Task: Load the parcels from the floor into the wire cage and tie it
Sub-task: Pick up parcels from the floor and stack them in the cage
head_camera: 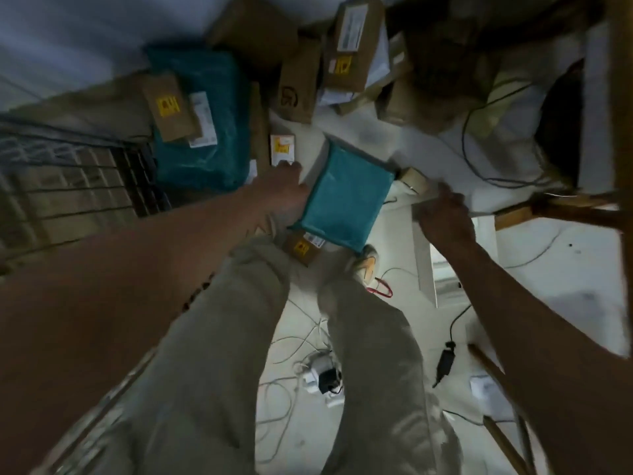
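Observation:
A small teal parcel (346,197) lies on the floor in front of my feet, partly over a brown box with a yellow sticker (301,250). My left hand (286,190) rests against the teal parcel's left edge. My right hand (445,217) is to its right, fingers curled on a white parcel (455,166); the blur hides the grip. The wire cage (78,186) stands at the left. Beside it lie a large teal parcel (205,125) with a brown box (168,108) on top, and several brown boxes (356,42) farther back.
A wooden chair or table frame (561,207) stands at the right. Loose cables and a power adapter (445,361) lie on the white floor near my legs (370,371). A small white box (282,149) sits just beyond my left hand.

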`<state>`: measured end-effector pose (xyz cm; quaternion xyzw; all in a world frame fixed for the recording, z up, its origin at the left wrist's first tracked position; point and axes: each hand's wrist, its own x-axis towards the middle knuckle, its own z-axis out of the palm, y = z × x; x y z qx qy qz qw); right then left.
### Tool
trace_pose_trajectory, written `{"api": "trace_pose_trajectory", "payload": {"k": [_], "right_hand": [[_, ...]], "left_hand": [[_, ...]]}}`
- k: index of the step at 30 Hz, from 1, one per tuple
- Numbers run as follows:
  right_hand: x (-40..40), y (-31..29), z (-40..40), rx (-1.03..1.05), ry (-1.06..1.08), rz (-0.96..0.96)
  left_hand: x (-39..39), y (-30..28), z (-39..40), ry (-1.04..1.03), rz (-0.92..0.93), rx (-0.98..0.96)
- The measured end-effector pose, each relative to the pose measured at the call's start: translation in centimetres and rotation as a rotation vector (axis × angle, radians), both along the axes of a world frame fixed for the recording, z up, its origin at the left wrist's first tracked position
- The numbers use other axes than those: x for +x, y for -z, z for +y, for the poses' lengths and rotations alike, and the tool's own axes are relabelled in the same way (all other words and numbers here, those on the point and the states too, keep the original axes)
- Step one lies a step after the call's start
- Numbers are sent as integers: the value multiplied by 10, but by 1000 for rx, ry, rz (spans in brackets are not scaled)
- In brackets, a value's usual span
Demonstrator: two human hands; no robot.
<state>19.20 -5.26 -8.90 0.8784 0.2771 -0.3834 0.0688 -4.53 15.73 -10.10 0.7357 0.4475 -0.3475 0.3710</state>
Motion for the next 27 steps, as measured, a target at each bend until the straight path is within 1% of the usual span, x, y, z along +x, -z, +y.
{"api": "trace_pose_trajectory", "payload": {"k": [2, 6, 9, 11, 14, 16, 19, 20, 21, 22, 24, 25, 27], "right_hand": [[15, 66, 11, 39, -30, -39], [49, 188, 12, 0, -2, -63], [70, 261, 7, -39, 29, -40], [75, 295, 5, 6, 81, -17], [75, 321, 5, 112, 149, -94], [71, 325, 8, 104, 169, -158], [70, 327, 10, 121, 209, -184], [71, 326, 10, 125, 284, -182], [70, 324, 11, 145, 412, -167], [68, 320, 12, 206, 590, -135], [64, 313, 10, 392, 952, -106], [59, 309, 12, 484, 1070, -107], [38, 298, 22, 648, 1192, -61]], "left_hand": [[4, 77, 25, 57, 5, 59], [1, 213, 62, 187, 55, 156], [-9, 291, 90, 290, 79, 220], [-13, 324, 104, 382, 54, 250], [-12, 353, 112, 478, 61, 273], [-7, 360, 110, 487, 73, 302], [-4, 363, 98, 500, 55, 305], [-3, 361, 94, 499, 51, 298], [-4, 357, 90, 483, 48, 279], [-4, 353, 86, 447, 42, 255], [-4, 348, 84, 346, 29, 205], [-4, 349, 84, 300, 17, 187], [-6, 355, 85, 235, -13, 193]]}}
